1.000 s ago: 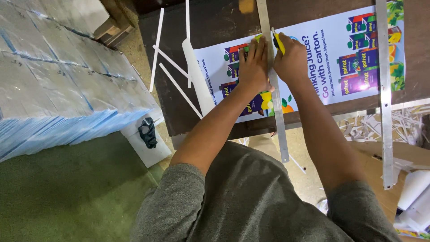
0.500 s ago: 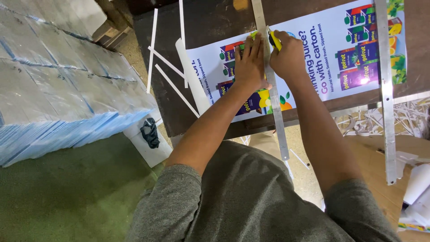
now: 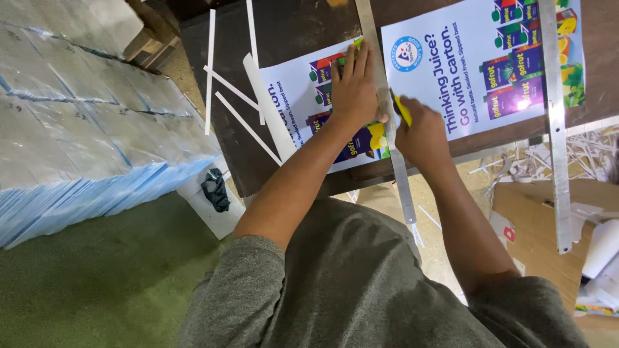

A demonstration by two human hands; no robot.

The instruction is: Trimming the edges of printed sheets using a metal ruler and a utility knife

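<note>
The metal ruler (image 3: 387,109) lies on the printed poster (image 3: 451,71) on the dark table (image 3: 296,26), its long axis running from the far edge toward the person, the near end overhanging the table edge. The left hand (image 3: 354,87) presses flat on it, fingers spread pointing away; the right hand (image 3: 422,132) is closed around a yellow cutter (image 3: 401,109) against the ruler's right edge. Compared with 0.5 s ago, the right hand and cutter have drawn nearer the table's near edge, while the left hand stays put.

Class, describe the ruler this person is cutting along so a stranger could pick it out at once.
Start at the dark table with printed posters. The metal ruler lies between them, under the left hand. Unlike the second ruler farther right, it is pressed down.
</note>
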